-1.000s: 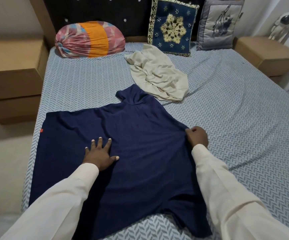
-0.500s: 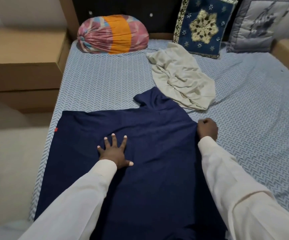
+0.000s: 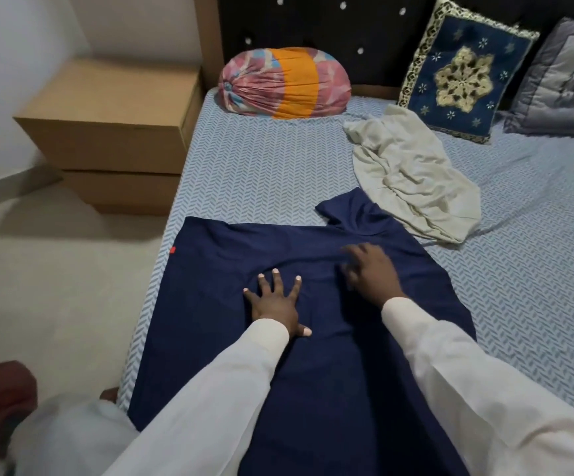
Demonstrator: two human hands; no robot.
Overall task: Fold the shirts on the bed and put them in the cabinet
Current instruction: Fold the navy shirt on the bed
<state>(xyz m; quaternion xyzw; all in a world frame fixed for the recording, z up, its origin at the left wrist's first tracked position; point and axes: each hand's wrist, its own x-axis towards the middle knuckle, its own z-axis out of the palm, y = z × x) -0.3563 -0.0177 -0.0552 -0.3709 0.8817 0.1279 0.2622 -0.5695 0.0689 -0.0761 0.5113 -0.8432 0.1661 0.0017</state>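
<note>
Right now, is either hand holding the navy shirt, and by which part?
The left hand presses flat on the navy shirt, holding nothing. The right hand is blurred; a grip cannot be told.

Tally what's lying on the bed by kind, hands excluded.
Shirts: 2 (flat navy blue shirt, crumpled cream shirt)
Cushions: 3 (pink-and-orange striped bolster, navy embroidered square cushion, grey printed square cushion)
Total: 5

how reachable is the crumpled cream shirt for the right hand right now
Likely yes. The right hand is over the navy shirt, and the cream shirt lies just beyond it on the bed, with nothing between them; a forward stretch should do.
</note>
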